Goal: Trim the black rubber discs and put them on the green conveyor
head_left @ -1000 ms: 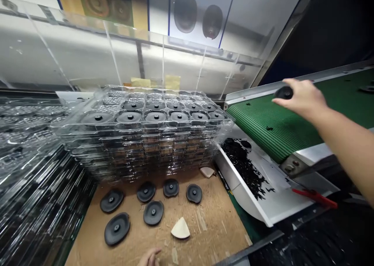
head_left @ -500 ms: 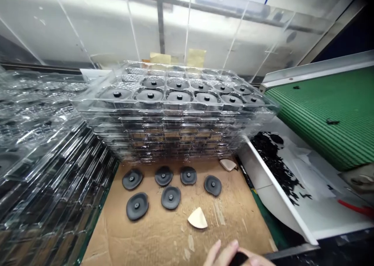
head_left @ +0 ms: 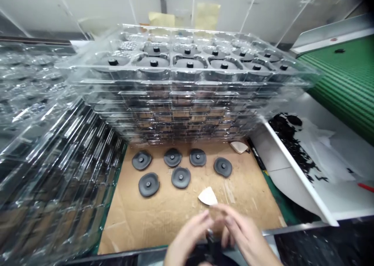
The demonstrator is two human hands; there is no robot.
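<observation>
Discs on the cardboard sheet number six: four in the far row, two nearer. Pale wedges number two. Stacks of trays number two, one ahead, one at left. Eleven knobs show in the front stack's top tray, six in its front row, five behind.

Discs are matt black, rounded, each with a central stud. Trays are clear, glossy, moulded plastic; the cardboard is scuffed; the green belt is ribbed.

Left hand and right hand face each other at the near edge, fingers partly bent. A blurred dark object sits between them; whether either hand grips it cannot be told.
</observation>
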